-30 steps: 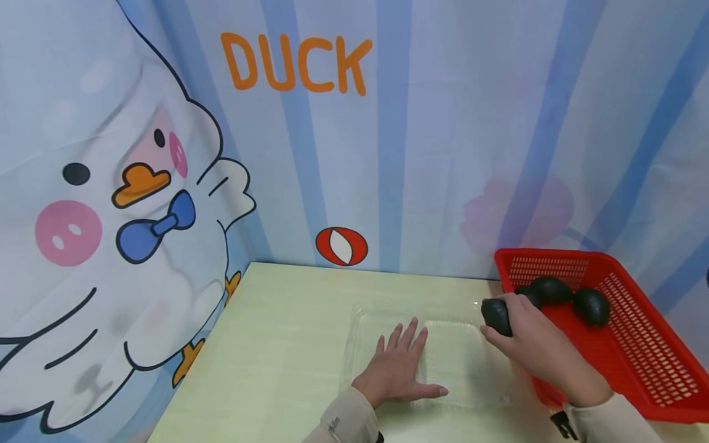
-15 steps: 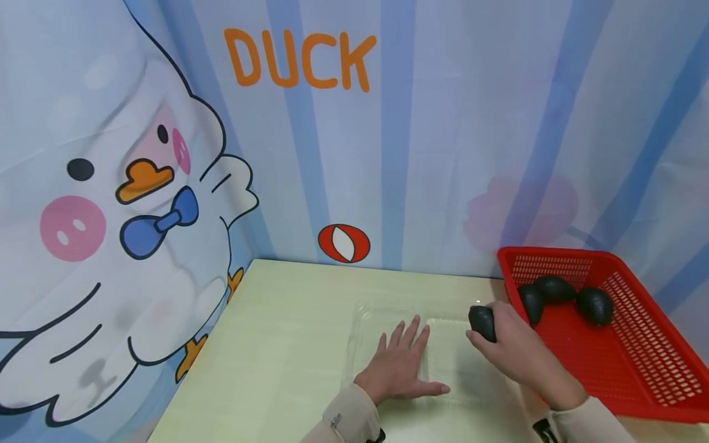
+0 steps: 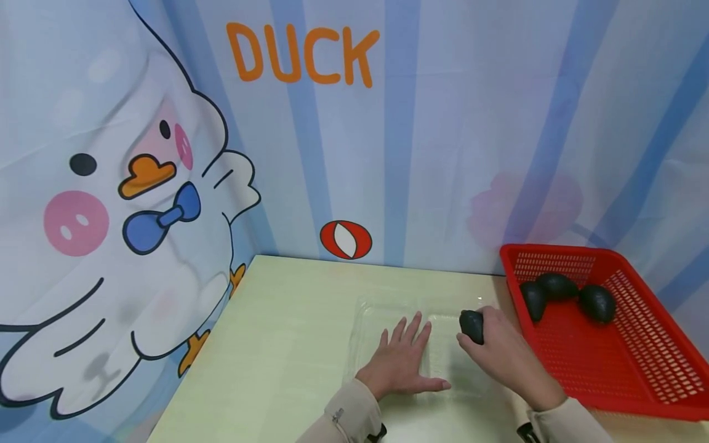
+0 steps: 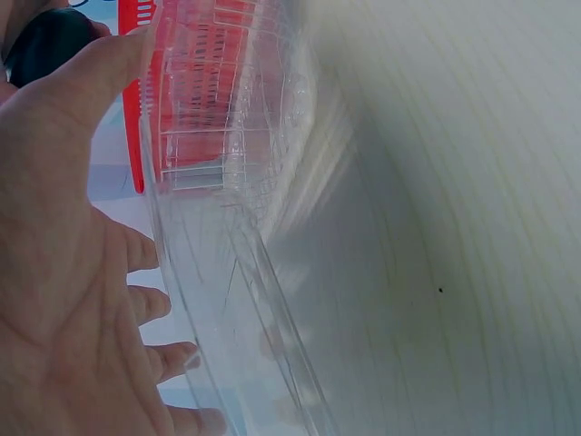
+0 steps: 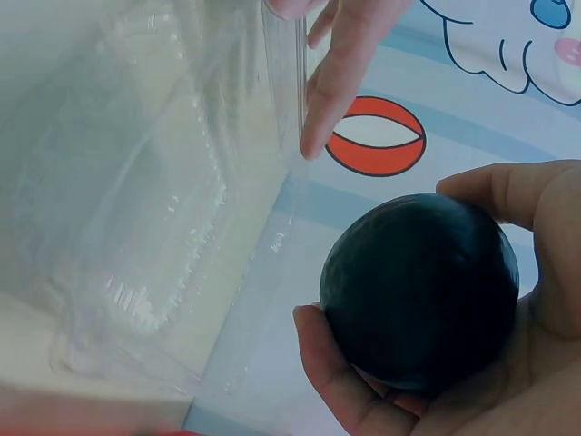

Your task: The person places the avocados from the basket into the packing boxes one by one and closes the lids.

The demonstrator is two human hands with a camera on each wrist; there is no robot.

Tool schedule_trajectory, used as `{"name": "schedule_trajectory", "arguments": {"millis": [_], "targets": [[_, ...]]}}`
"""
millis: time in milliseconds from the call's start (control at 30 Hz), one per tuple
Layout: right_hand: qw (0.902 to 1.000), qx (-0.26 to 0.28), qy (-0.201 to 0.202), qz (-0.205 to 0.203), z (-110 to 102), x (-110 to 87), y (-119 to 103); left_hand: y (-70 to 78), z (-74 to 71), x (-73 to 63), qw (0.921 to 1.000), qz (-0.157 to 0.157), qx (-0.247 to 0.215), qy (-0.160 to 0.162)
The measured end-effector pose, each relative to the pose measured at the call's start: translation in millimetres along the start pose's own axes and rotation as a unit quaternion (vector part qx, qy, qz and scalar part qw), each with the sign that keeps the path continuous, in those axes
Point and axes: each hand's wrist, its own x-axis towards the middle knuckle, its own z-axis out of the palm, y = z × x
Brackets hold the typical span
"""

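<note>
In the head view my right hand (image 3: pixel 506 354) grips a dark avocado (image 3: pixel 472 327) above the right part of a clear plastic container (image 3: pixel 445 351). The right wrist view shows thumb and fingers curled round that avocado (image 5: pixel 418 291), apart from the container (image 5: pixel 172 209). My left hand (image 3: pixel 400 363) lies with fingers spread and straight over the container's middle and left part. Seen from the left wrist, the palm (image 4: pixel 64 272) is at the upper rim of the see-through wall (image 4: pixel 209 272); whether it presses down, I cannot tell.
A red perforated basket (image 3: pixel 554 249) stands to the right. It holds three dark avocados: one at its left side (image 3: pixel 533 301), one behind (image 3: pixel 556 286) and one farther right (image 3: pixel 597 303). A printed curtain (image 3: pixel 443 135) hangs behind the pale table (image 3: pixel 277 344).
My right hand has moved left with the avocado, away from the basket and over the container's right part. The left hand keeps its spread pose. The view has shifted slightly.
</note>
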Motion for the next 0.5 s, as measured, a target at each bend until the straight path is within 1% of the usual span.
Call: {"name": "schedule_trajectory", "arguments": {"millis": [267,367,500], "targets": [[0.9999,0.003,-0.005,0.01,15.5,1.5,-2.2,-1.4,0.4,-2.2,0.9999,0.005,0.01,0.01],[0.9997,0.006,-0.012,0.018,21.4,1.2,-3.5,-1.9,0.7,-2.9,0.9998,0.007,0.013,0.013],[0.9987,0.011,-0.03,0.04,28.6,2.8,-4.0,-2.3,0.7,-3.8,0.9997,0.011,0.015,0.018]]}}
